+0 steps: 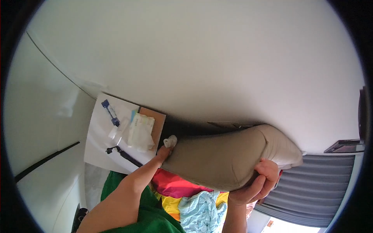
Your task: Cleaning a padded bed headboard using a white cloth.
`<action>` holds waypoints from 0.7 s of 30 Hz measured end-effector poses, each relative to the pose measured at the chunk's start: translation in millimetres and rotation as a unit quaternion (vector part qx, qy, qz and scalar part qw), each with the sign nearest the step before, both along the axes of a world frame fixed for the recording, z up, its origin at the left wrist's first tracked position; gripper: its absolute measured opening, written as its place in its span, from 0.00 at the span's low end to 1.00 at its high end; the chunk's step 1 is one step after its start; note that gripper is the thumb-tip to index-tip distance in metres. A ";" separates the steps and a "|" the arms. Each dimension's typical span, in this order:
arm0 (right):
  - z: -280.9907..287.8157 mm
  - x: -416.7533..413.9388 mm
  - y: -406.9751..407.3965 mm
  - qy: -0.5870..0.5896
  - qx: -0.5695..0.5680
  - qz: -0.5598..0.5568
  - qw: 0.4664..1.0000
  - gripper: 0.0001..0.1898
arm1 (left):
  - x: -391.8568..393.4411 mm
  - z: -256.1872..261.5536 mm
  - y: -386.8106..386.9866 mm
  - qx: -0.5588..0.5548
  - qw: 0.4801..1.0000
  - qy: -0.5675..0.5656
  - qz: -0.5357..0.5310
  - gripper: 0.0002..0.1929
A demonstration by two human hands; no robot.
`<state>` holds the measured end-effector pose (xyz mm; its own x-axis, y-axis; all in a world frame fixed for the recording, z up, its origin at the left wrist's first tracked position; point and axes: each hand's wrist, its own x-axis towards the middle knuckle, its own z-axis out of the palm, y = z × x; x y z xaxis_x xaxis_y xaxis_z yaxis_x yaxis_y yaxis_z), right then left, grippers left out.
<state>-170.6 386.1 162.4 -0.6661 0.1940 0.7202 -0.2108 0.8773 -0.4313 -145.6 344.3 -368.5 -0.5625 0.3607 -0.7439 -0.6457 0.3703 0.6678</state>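
Observation:
A large taupe padded cushion or mattress [209, 160] is tilted up in front of me, close along the white wall. My right hand [265, 177] grips its lower right corner, the thumb bent towards the curled fingers. At its left end, my left hand [165, 151] is closed around the edge, with part of the fingers hidden. A small crumpled white wrap or cloth [170, 141] shows at this hand's fingertips; what it is exactly cannot be made out. Below the cushion lie red fabric [177, 183] and a crumpled light-blue checked cloth [201, 211].
Left of the cushion, a white tabletop [94, 139] carries a white plastic packet [141, 132], a dark-blue tool [110, 113] and a black rod-like item [128, 157]. A dark gap [186, 128] runs along the wall [204, 58]. Grey curtains [311, 186] hang at right.

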 end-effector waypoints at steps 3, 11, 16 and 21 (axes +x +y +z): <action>-1.5 -2.3 -3.8 -0.001 -0.027 0.004 1.000 0.10 | 19.1 7.6 -22.1 -0.006 0.986 0.119 -0.116 0.33; -9.6 -0.2 2.3 0.089 -0.072 -0.010 0.993 0.06 | 16.3 199.8 -61.8 0.181 0.970 0.035 0.157 0.23; -3.5 3.3 7.8 0.066 -0.046 0.005 0.997 0.06 | -3.9 319.6 -83.1 0.317 0.934 -0.066 0.153 0.16; 1.2 -2.9 -6.3 0.086 -0.040 0.004 0.995 0.07 | -4.9 351.0 -126.3 0.369 0.913 -0.023 0.174 0.16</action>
